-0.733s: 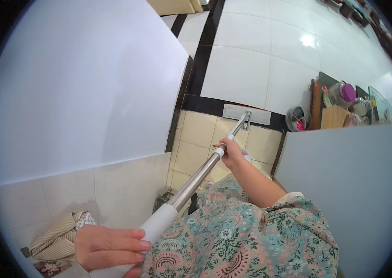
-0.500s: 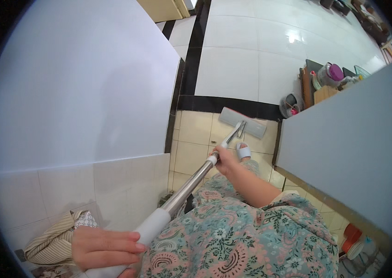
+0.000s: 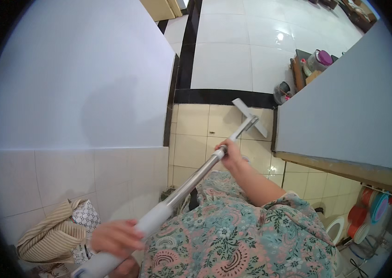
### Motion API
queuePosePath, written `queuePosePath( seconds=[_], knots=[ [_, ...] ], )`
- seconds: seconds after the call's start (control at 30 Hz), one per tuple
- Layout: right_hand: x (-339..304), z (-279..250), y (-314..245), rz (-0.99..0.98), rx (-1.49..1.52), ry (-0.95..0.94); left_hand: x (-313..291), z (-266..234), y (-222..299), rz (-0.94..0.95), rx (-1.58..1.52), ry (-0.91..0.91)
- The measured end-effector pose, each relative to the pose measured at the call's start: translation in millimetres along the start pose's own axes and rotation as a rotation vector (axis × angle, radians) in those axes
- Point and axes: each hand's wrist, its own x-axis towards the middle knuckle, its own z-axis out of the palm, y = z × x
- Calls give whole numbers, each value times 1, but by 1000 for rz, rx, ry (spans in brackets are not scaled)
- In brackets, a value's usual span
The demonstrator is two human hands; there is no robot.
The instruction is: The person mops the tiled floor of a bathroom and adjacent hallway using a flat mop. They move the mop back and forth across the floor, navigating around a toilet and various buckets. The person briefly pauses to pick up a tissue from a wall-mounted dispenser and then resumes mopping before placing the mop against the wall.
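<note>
Across cream floor tiles (image 3: 190,153) near black border strip (image 3: 223,97), holds flat mop (image 3: 189,185) slantwise w/ L hand (image 3: 118,236) curled round white upper grip (image 3: 155,219), prob. for leverage, & R hand (image 3: 231,154) clasping pole (image 3: 205,170) lower, prob. to steer. Looks silvery midway, w/ pale-grey head (image 3: 246,110) angled; can't tell if touching.

Mop head (image 3: 247,111) turned: laid nearly crosswise before, now slanted steeply and seen thinner. Left hand (image 3: 117,238) shifted a bit up and right, now blurred; more of pole's white end (image 3: 95,266) shown past it. White slipper (image 3: 246,158), seen well half second ago, now mostly hidden by right arm (image 3: 256,183). View swung: wooden block (image 3: 313,76) more covered by blue wall (image 3: 344,120), red round thing (image 3: 357,217) more uncovered.
</note>
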Motion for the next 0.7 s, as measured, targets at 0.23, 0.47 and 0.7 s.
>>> queuePosePath(
  seconds=[0.23, 0.47, 0.7],
  knots=[
    [58, -33, 3, -57, -580, 379, 4, 19, -27, -299, 246, 101],
    [3, 30, 130, 213, -791, 399, -124, -55, 52, -341, 321, 355],
    [-36, 30, 198, 446, -896, 226, -120, -39, 108, -307, 315, 282]
  ],
)
